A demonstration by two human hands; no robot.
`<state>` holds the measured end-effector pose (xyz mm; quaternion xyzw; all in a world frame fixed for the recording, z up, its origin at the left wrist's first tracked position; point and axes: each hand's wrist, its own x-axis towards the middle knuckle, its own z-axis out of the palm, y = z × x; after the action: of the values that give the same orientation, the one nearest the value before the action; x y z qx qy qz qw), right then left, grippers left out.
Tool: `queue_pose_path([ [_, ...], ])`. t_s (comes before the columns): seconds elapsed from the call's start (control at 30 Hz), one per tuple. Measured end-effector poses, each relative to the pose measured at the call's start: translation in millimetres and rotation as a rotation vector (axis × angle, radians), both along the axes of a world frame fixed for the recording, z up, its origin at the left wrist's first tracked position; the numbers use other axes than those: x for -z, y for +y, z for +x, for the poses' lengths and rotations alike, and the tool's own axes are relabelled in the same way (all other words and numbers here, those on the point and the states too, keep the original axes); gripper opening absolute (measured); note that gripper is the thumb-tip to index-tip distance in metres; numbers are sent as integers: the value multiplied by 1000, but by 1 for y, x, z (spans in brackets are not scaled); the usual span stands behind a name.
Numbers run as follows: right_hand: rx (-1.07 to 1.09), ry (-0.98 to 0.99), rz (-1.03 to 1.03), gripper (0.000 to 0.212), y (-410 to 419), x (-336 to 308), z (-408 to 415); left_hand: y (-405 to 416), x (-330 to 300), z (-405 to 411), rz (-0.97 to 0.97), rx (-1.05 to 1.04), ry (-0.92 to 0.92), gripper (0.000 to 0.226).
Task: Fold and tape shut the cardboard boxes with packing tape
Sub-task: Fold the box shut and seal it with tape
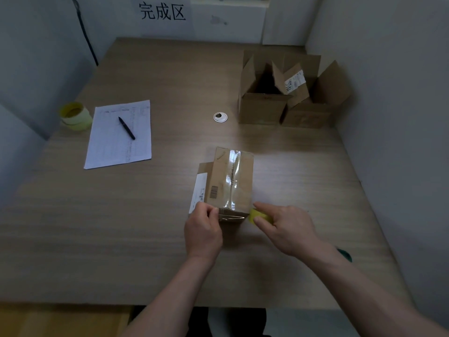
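The cardboard box (228,183) is being worked on near the middle of the table (145,215), its long axis and taped top seam running from twelve to six o'clock. At its near end, the tape is being pinched and pressed onto the front face by the left hand (202,229), at seven o'clock from the box. The yellow tape roll (258,216) is being gripped by the right hand (284,227) at five o'clock, just beside the corner. Two open boxes (286,93) are standing at one o'clock, flaps up; their contents cannot be told. A spare roll (75,115) is lying at ten o'clock.
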<state>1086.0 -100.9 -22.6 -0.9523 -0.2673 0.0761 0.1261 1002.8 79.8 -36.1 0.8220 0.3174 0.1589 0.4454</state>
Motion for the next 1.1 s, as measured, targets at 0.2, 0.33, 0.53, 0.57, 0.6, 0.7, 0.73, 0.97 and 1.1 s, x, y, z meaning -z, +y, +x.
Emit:
queue_pose_path([
  [0.2, 47, -33, -177, 53, 2, -6, 5, 6, -4, 3, 81, 39, -60, 18],
  [0.33, 14, 13, -213, 54, 3, -10, 6, 11, -2, 3, 92, 30, -59, 16],
  [0.53, 1, -33, -140, 56, 10, -8, 7, 25, 0, 5, 154, 78, -27, 15],
  [0.57, 7, -40, -134, 59, 12, -8, 8, 27, 1, 6, 167, 91, -24, 15],
  [0.6, 15, -42, -131, 62, 13, -7, 9, 29, 1, 6, 178, 104, -16, 15],
  [0.7, 47, -36, -155, 56, 16, -7, 12, 32, 4, 9, 186, 119, 6, 16],
  [0.73, 56, -33, -168, 52, 17, -7, 13, 32, 5, 10, 182, 119, 11, 16],
  [0.97, 62, -19, -212, 50, 32, 2, 15, 42, 13, 12, 171, 123, 52, 20],
  [1.1, 74, -15, -200, 52, 38, 10, 16, 48, 18, 17, 140, 123, 116, 18],
])
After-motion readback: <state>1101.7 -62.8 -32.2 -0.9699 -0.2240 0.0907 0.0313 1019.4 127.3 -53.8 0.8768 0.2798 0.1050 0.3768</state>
